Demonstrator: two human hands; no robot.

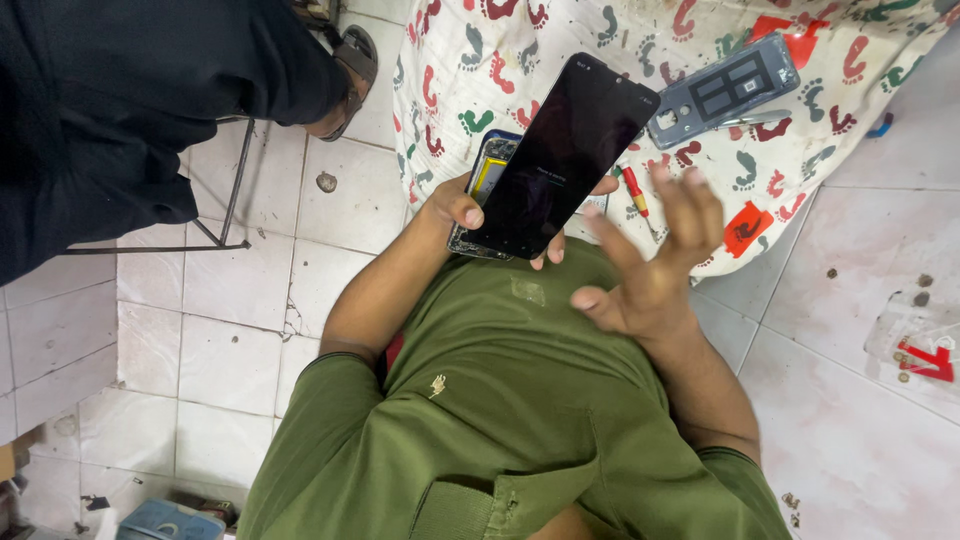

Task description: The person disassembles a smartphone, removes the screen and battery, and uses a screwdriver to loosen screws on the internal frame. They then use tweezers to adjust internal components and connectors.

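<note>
The opened phone (pixel 555 160), its dark screen lifted off the body, is gripped by the left hand (pixel 462 205). The right hand (pixel 650 265) is held open beside it, empty.

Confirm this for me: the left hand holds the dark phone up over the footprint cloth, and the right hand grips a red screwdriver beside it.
One part is wrong. In the head view the right hand is open and holds nothing; the red screwdriver lies on the footprint cloth. The rest stands: the left hand holds the dark phone up over that cloth.
</note>
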